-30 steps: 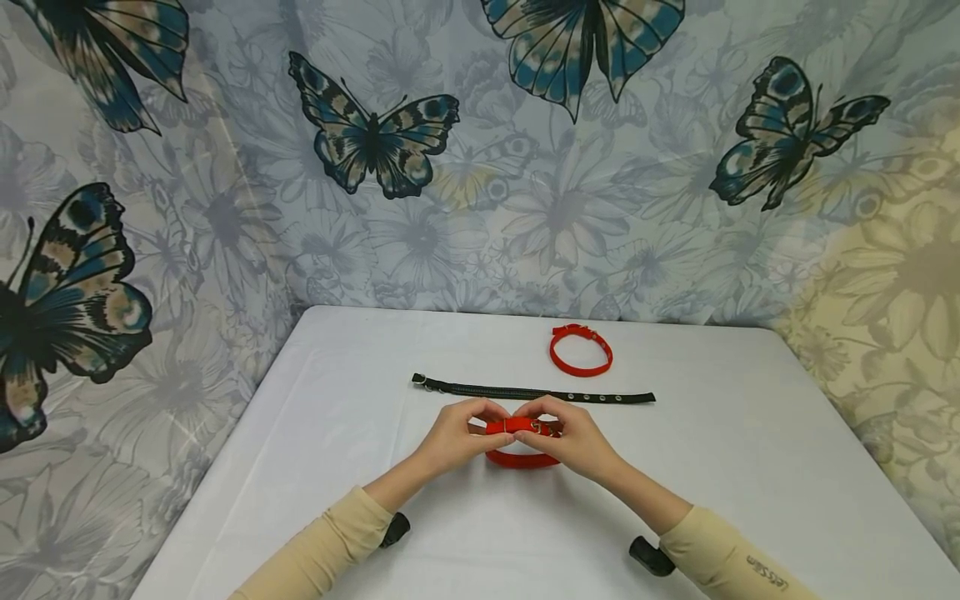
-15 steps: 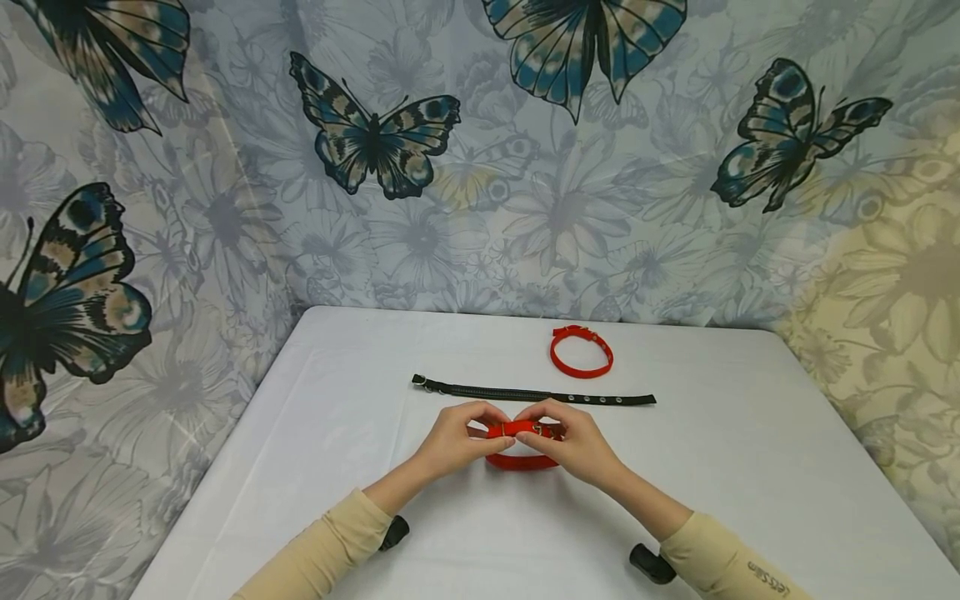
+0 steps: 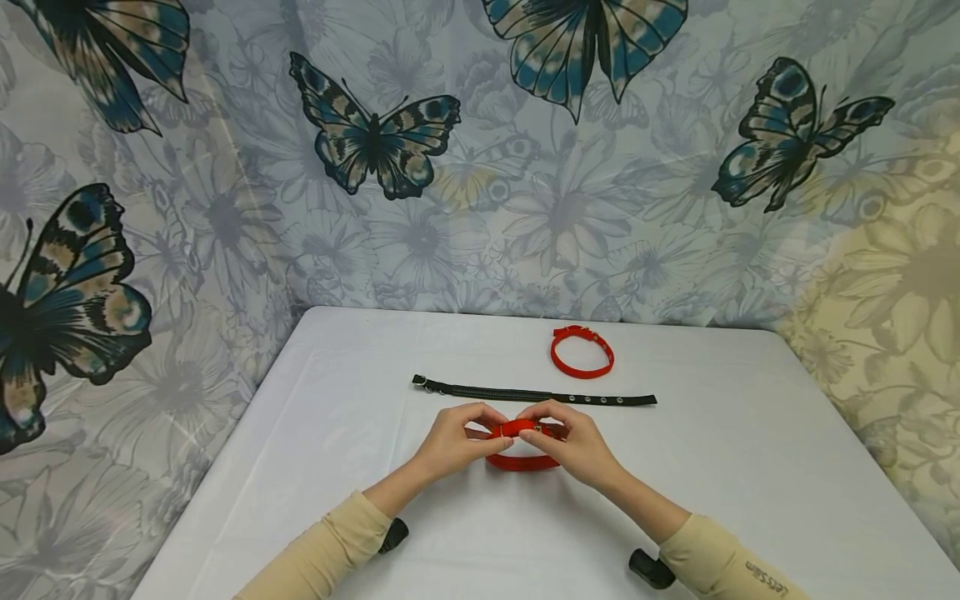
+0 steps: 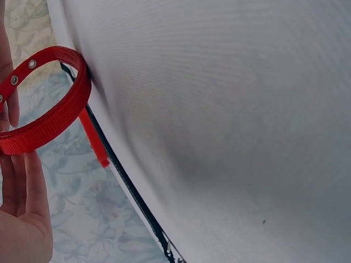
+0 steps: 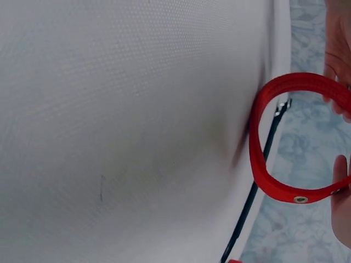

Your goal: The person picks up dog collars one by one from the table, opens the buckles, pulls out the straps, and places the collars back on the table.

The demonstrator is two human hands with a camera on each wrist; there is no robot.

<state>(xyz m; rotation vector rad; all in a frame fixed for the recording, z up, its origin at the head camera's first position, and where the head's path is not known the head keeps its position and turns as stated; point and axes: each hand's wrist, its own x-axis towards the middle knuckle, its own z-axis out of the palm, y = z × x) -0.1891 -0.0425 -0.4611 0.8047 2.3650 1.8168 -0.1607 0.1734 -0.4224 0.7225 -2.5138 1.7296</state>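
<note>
In the head view, my left hand (image 3: pixel 453 439) and right hand (image 3: pixel 577 443) meet over a red collar (image 3: pixel 522 463) near the middle of the table. The left thumb and fingers pinch the strap on one side; the right thumb and fingers pinch it beside the metal buckle. The collar is closed into a loop, its lower part hanging below the fingers. In the left wrist view, metal eyelets show along the red collar (image 4: pixel 60 118). The right wrist view shows the loop of the collar (image 5: pixel 258 142) with one eyelet near the right hand (image 5: pixel 341 219).
A black collar (image 3: pixel 510 393) lies stretched out just beyond my hands, buckle to the left. Behind it, a second red collar (image 3: pixel 557 358) lies buckled in a ring. The white-covered table (image 3: pixel 750 450) ends at a butterfly-patterned cloth backdrop (image 3: pixel 645 250).
Both hands stay at nearly the same place on the red collar. The fingers and strap shift slightly, and the right thumb covers a bit more of the buckle side.
</note>
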